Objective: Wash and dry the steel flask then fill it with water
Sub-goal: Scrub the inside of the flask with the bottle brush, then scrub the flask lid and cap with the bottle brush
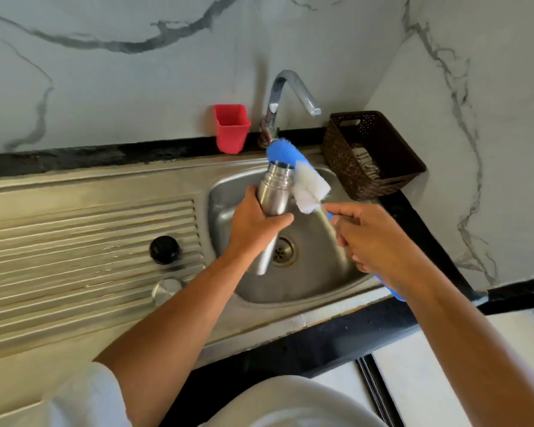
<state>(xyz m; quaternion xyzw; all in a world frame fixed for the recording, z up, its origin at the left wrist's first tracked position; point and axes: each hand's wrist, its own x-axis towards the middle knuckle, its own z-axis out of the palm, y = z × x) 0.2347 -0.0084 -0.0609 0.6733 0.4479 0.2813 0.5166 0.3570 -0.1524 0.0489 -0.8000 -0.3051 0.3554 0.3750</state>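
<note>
Fingers [249, 192] of the left hand [253, 223] wrap the steel flask [273, 192], which is held tilted over the sink [225, 192] basin with its open mouth toward the tap [285, 87]. The right hand [373, 241] clenches the handle of a bottle brush [310, 191]. Its white and blue bristles lie along the flask's neck, apparently touching it, though blur hides the contact. A black cap [164, 249] sits on the drainboard [90, 235], well apart from the flask.

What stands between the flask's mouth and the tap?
The bottle brush held by the right hand: its bristle head lies along the neck of the steel flask, blue tip at the mouth, below the tap. The left hand grips the flask.
</note>
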